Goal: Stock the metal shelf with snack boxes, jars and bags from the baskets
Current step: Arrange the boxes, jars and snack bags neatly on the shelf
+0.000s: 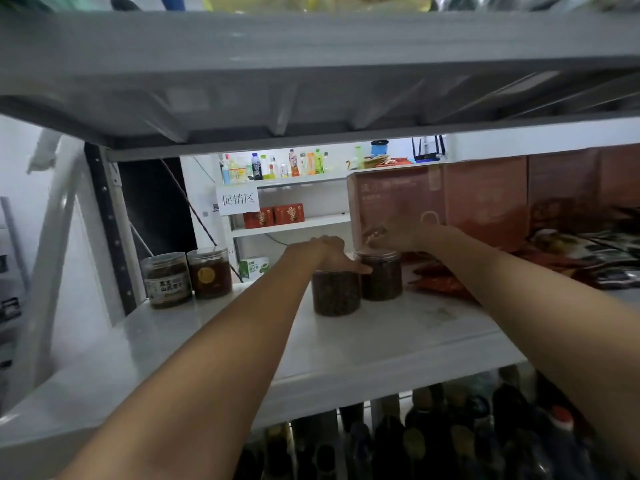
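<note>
**Two hands on two jars at the metal shelf**

Both bare arms reach onto the white board of the metal shelf (398, 337). The front jar (335, 296), clear plastic and full of dark brown pieces, stands upright on that board. The left hand (330, 252) lies over its lid from above, fingers curled down round the rim and one finger stretching toward the neighbour.

Just behind and to the right of the front jar, touching or nearly touching it, stands the rear jar (382, 280), with the same dark filling. The right hand (393, 237) sits over its lid with fingers bent; it is blurred, so I cannot tell whether it grips or only hovers.

Well to the left of the front jar two more jars stand together: a labelled jar (168, 282) and an amber jar (210, 273). Behind and to the right of the front jar rises a red-brown box (398, 202), and further right lie red snack bags (440, 282). Below the front jar, under the board, dark bottles (450, 427) crowd together
</note>
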